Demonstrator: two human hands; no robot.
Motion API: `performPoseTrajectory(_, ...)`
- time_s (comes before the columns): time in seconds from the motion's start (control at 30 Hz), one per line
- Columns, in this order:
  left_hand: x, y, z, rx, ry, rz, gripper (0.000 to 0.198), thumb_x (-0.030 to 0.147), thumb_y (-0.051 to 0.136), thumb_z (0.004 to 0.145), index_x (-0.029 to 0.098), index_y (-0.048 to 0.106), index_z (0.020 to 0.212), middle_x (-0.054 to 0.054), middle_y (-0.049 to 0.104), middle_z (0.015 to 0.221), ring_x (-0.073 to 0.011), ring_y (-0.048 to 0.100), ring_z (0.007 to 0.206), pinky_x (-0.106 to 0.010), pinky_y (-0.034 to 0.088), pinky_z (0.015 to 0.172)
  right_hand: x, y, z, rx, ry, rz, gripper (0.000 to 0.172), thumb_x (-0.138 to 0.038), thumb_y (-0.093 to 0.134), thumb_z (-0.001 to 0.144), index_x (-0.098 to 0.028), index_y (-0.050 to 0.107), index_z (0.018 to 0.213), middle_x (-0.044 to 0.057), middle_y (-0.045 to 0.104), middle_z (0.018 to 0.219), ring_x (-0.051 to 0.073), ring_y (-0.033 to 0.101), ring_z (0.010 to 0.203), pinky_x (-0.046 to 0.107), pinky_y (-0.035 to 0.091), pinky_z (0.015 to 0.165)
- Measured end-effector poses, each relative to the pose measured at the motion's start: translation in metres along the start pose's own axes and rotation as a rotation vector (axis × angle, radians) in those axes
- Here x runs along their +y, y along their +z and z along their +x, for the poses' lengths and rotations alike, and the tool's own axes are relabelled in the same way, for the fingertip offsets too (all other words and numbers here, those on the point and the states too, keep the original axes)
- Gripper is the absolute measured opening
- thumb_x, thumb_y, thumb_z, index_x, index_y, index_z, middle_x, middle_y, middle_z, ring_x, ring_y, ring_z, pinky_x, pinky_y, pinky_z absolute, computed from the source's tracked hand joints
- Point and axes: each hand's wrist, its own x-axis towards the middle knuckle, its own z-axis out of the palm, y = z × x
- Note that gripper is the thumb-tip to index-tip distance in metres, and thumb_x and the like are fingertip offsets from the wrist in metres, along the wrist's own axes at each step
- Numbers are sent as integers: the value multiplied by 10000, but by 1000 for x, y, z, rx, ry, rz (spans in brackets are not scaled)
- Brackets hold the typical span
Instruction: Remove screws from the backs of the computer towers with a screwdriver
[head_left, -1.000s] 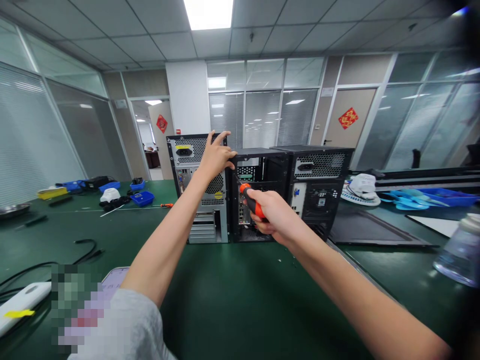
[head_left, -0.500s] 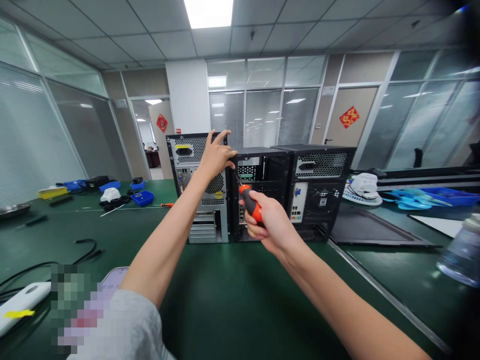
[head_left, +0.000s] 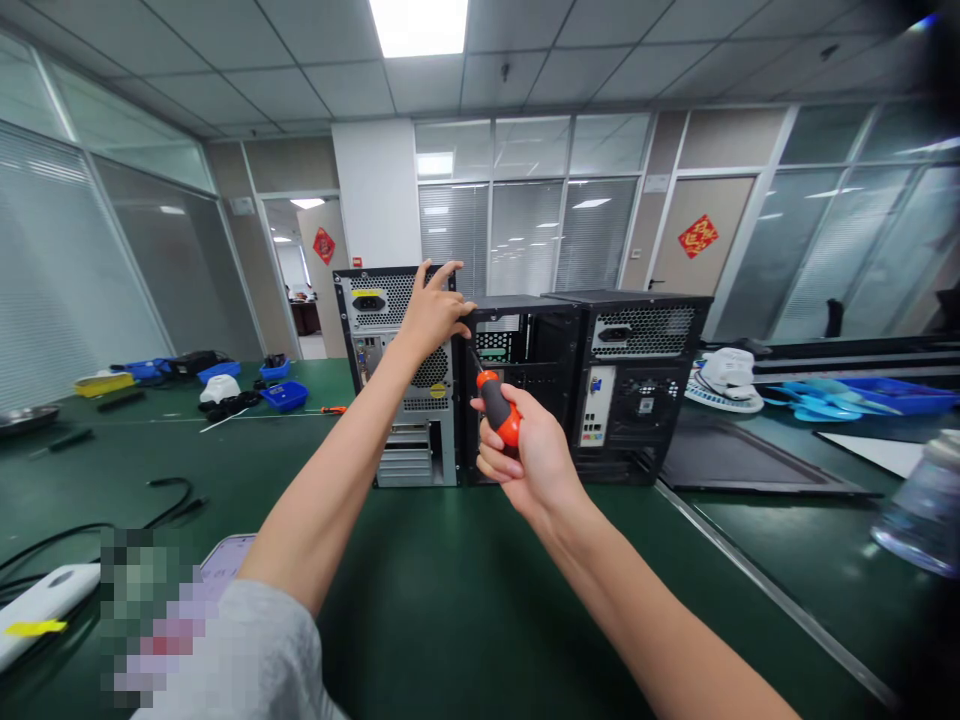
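Observation:
Three computer cases stand side by side with their backs toward me. My right hand (head_left: 525, 445) is wrapped round the red and black handle of a screwdriver (head_left: 496, 400). Its tip points up and left at the left edge of the middle computer case (head_left: 525, 303); whether it sits on a screw is too small to tell. My left hand (head_left: 435, 308) lies with fingers spread at the top right of the left computer case (head_left: 390, 310), its thumb at the middle case's upper corner. The right computer case (head_left: 645, 360) stands beside the middle one.
A dark side panel (head_left: 757, 455) lies right of the cases, near a clear bottle (head_left: 926, 510). Blue trays (head_left: 285, 396) and another screwdriver (head_left: 333, 410) lie at back left. A phone (head_left: 225, 560) and black cables (head_left: 169, 505) are at front left on the green table (head_left: 450, 620).
My right hand has turned on the screwdriver handle and its wrist and forearm have shifted slightly left. My left hand has stayed in place.

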Motion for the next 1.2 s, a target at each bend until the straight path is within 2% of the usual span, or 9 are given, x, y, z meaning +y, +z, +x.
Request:
performPoseTrajectory(0.23,2,-3,1,2,-1,16,160,283,535,779,217,658,858,-57,670,804,-309,292,1272,-569,78,1054,-1,4,-1,8,6,82,253,-344,346,816,-160,483,710,-84,344,329,33,151,243,174,112,293)
performPoseTrajectory(0.6,5,-8,1,-68,-35,7,178,272,571,744,229,659,892,-53,666,865,-312,247,1292,-568,51,1060,8,15,-2,24,-29,199,250,-335,335,816,-164,474,696,-83,348,340,32,161,245,179,128,300)
performPoseTrajectory(0.83,4,-7,1,-19,-11,4,156,271,549,766,220,658,864,-57,670,843,-311,291,1269,-578,92,1048,11,19,0,17,-20,284,272,-340,309,821,-165,480,703,-83,351,345,33,162,242,181,124,302)
performPoseTrajectory(1.2,2,-3,1,-2,-10,-5,157,285,547,764,233,660,860,-50,666,854,-300,290,1271,-553,62,1066,19,22,2,-4,-53,407,301,-355,296,825,-162,497,713,-86,349,354,36,164,252,183,129,303)
